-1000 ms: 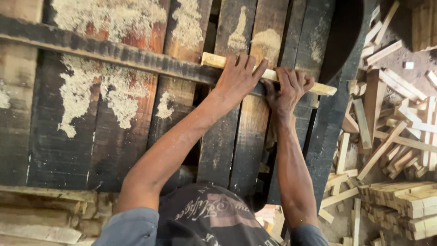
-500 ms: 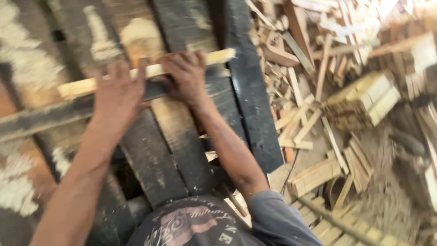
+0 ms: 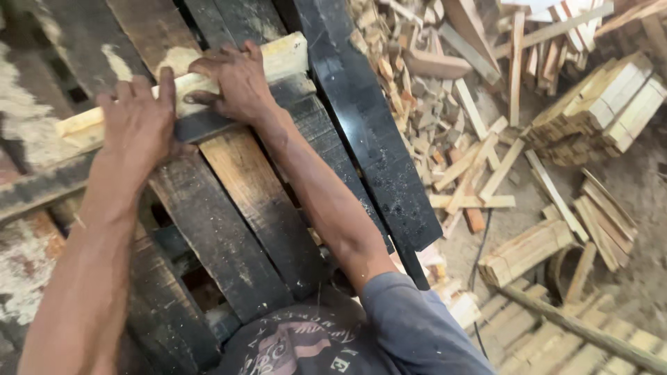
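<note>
A pale wooden stick [image 3: 288, 55] lies across a worktop of dark, stained planks [image 3: 229, 201], along a dark cross rail. My left hand [image 3: 139, 121] presses flat on the stick near its left end. My right hand [image 3: 236, 80] lies on top of it further right, fingers spread over it. Only the stick's two ends and a short piece between the hands show.
A thick black beam [image 3: 368, 125] edges the worktop on the right. Beyond it the dirt floor holds loose wood offcuts [image 3: 445, 118], bundled stacks of pale sticks [image 3: 611, 104] [image 3: 521, 253] and a long pole [image 3: 583, 330]. Gaps open between the planks at lower left.
The view has swung right and down, so the floor with its offcuts now fills the right side. Both hands stay on the stick, which has kept its place on the rail.
</note>
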